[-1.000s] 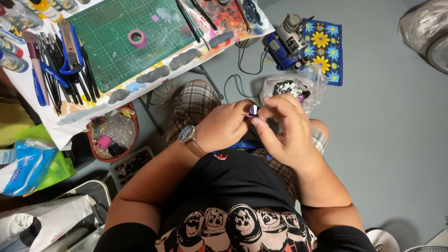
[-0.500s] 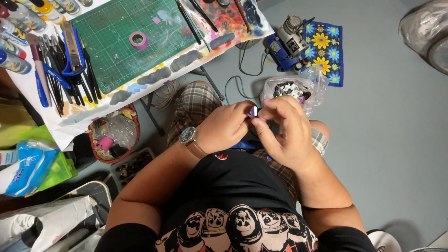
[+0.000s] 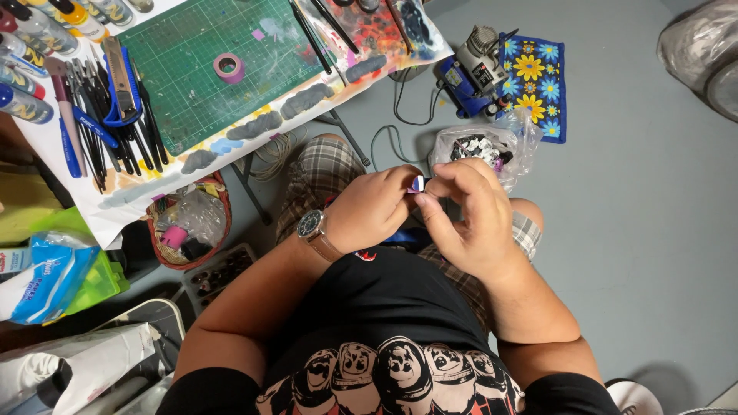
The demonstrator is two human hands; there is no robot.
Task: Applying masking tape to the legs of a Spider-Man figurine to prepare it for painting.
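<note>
Both hands pinch 1 small purple-and-white plastic piece (image 3: pixel 417 184) over the lap: left hand (image 3: pixel 371 209) fingertips closed on it, right hand (image 3: pixel 465 215) fingers curled around; work looks midway, clear bag of parts (image 3: pixel 484 146) far right untouched.

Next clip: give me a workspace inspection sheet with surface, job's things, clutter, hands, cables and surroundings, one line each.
Surface: paint-stained white table with a green cutting mat on it.
Job's things: a small purple and white piece, pinched between both hands over the lap.
Clutter: pink tape roll on the mat; dark tools and paint bottles along the table's edge; brushes.
Hands: left hand and right hand meet fingertip to fingertip on the piece.
Cables: a dark cord runs across the floor to the small blue compressor.
Surroundings: grey floor, flowered cloth, clear bag of small parts, wicker basket.
</note>
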